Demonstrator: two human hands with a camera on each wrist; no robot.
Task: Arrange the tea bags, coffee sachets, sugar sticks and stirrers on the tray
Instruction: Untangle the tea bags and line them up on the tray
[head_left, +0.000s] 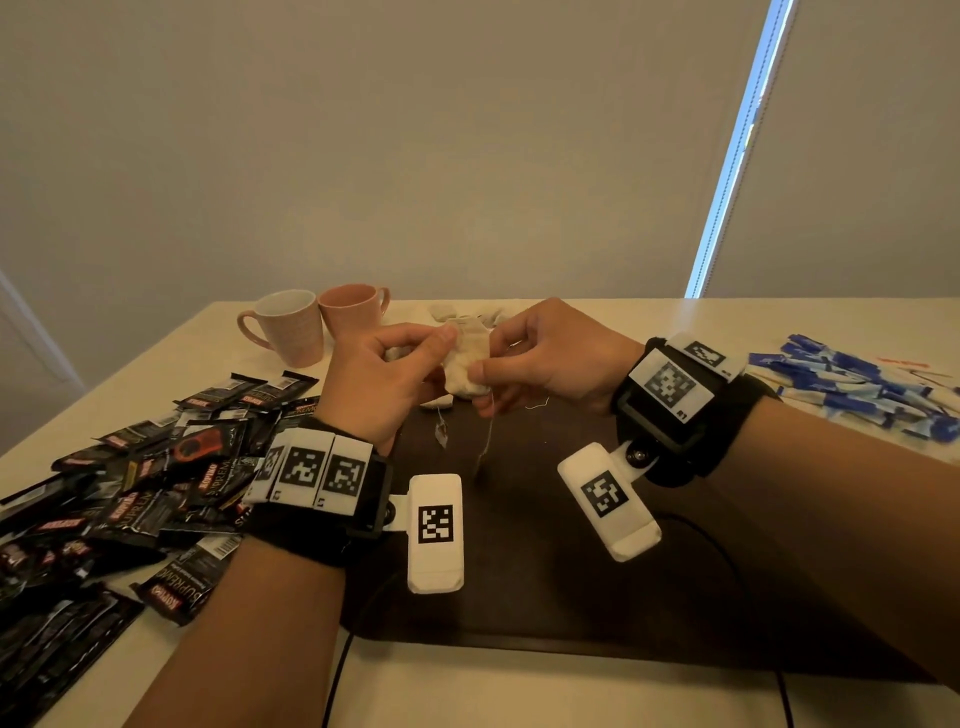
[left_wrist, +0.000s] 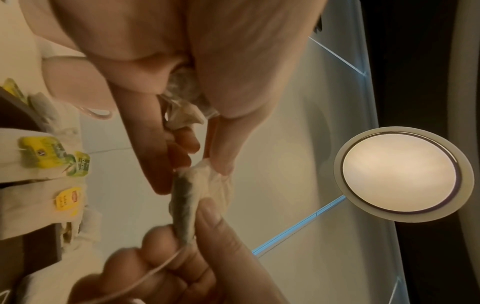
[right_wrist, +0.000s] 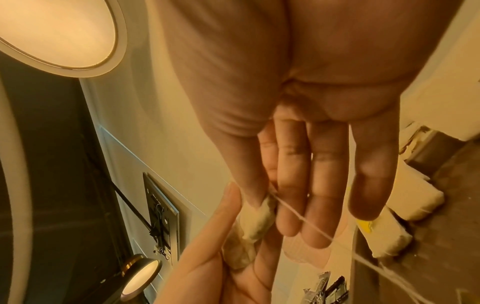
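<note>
Both hands are up over the far end of the dark tray (head_left: 545, 597) with a little clump of tea bags (head_left: 467, 364) pinched between them. The left hand (head_left: 379, 379) has thumb and forefinger clamped on the top corner of one bag; the right hand (head_left: 545, 358) is nipping the lower edge of the clump, other fingers loosely out. Strings (head_left: 488, 436) dangle down toward the tray, one with a small tag on it.

My read is that these are tangled and being teased apart. From the left wrist view it looks like two or three bags bunched together, but it's blurry so I wouldn't swear to the count.

Handling-wise: they weigh basically nothing, they're soft and floppy, and the paper should tear easily if you yank. I'd hold each bag by the folded top edge where the string is attached, not the filled belly, and pull slowly so the strings slide free instead of ripping out.

More tea bags (head_left: 447, 312) sit at the far edge of the tray near the two pink mugs (head_left: 291, 327). Black coffee sachets (head_left: 130, 478) are heaped on the left, blue sugar sticks (head_left: 852, 384) on the right, all on the table (head_left: 519, 691), not yet on the tray.
</note>
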